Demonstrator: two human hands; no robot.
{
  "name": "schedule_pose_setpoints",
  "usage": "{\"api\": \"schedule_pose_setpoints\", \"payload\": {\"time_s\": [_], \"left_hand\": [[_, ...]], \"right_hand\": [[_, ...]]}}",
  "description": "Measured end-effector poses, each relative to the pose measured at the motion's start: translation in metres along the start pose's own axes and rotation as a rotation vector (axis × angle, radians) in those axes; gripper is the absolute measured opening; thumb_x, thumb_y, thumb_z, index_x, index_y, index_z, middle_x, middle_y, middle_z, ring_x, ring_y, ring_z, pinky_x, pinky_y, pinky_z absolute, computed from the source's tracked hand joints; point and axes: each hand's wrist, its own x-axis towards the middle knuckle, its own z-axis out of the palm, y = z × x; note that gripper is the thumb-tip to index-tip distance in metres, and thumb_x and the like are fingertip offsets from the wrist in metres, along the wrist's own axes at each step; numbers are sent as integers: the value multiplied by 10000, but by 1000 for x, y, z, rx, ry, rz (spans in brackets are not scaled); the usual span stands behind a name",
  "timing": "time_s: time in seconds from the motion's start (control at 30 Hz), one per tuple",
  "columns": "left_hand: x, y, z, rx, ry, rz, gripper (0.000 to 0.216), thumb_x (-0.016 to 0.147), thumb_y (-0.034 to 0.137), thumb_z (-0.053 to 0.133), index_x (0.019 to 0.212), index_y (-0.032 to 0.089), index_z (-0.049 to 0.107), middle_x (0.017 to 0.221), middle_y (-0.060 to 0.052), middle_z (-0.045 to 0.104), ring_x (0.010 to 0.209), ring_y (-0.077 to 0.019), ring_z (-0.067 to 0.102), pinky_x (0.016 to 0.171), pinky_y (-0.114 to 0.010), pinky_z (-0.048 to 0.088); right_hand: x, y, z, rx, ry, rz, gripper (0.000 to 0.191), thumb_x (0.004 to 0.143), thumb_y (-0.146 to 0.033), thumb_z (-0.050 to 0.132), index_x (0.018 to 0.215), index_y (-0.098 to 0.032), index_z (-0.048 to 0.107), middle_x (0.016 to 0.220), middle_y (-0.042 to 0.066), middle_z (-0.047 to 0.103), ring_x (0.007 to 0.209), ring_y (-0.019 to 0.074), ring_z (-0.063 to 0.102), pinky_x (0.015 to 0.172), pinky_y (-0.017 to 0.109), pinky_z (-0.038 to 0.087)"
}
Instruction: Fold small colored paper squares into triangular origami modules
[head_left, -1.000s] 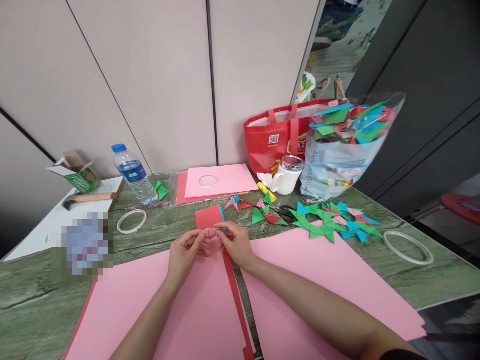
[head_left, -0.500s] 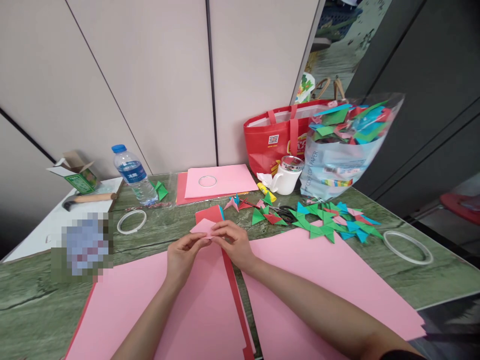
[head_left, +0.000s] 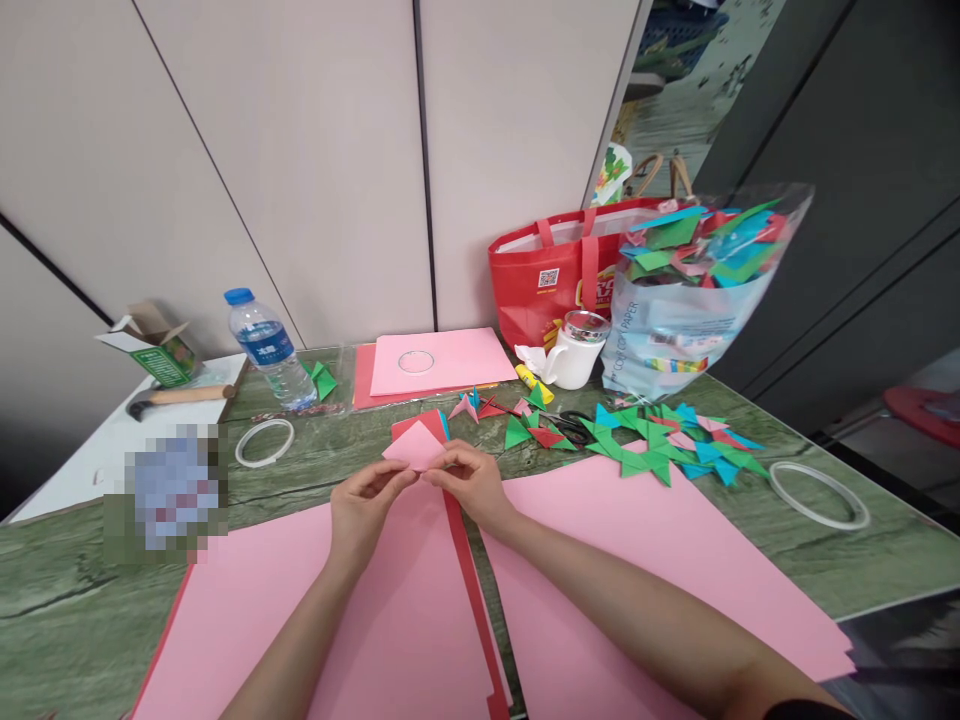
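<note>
A small square of pink paper (head_left: 417, 444) is held up with one corner pointing away from me. My left hand (head_left: 369, 508) pinches its near left edge between thumb and fingers. My right hand (head_left: 471, 486) grips the near right edge the same way, thumb close to the other thumb. The fingertips cover the lower corner, so any fold there is hidden. Just behind the square lies a stack of small red and blue paper (head_left: 409, 428). Large pink sheets (head_left: 409, 600) over red ones lie under my left forearm, and another pink stack (head_left: 630, 570) lies under my right.
Folded green, blue and pink paper pieces (head_left: 645, 455) and scissors (head_left: 574, 428) lie to the right. Behind stand a white mug (head_left: 576, 355), a red bag (head_left: 525, 290) and a plastic bag of folded paper (head_left: 667, 335). Left are a water bottle (head_left: 271, 350), tape roll (head_left: 265, 443) and hammer (head_left: 180, 397).
My right fingers have drawn back toward me, from the middle of the pink paper to its near edge. More of the paper's face shows now. My left hand has barely moved.
</note>
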Motion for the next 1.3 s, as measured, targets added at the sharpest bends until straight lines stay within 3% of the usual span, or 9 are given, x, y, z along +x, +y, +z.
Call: {"api": "schedule_pose_setpoints", "payload": {"time_s": [0.23, 0.6, 1.07, 1.3], "left_hand": [[-1, -1, 1, -122, -53, -61, 155, 588, 272, 699, 672, 152, 648, 691, -40, 695, 672, -217, 657, 721, -364, 528], [-4, -7, 8, -207, 60, -38, 207, 528, 255, 732, 681, 145, 645, 679, -23, 687, 669, -215, 654, 712, -397, 546], [-4, -18, 8, -177, 67, -59, 241, 531, 223, 733, 734, 154, 623, 683, -9, 664, 668, -169, 636, 705, -302, 521], [-5, -9, 8, -210, -6, -44, 457, 570, 269, 710, 973, 177, 515, 560, 49, 584, 574, -142, 621, 618, -275, 511]], "right_hand": [[0, 0, 0, 114, -48, 96, 142, 657, -325, 639, 660, -183, 631, 651, 12, 590, 614, 139, 549, 592, 266, 465], [0, 1, 5, 176, -17, 160, 168, 610, -318, 664, 624, -171, 585, 622, 4, 585, 582, 129, 543, 576, 257, 459], [3, 9, 5, 283, 13, 246, 316, 512, -274, 731, 660, -184, 467, 552, -55, 540, 495, 100, 537, 509, 222, 443], [3, 9, 5, 332, -46, 327, 447, 526, -239, 725, 859, -198, 429, 630, -45, 603, 521, 117, 572, 531, 247, 471]]}}
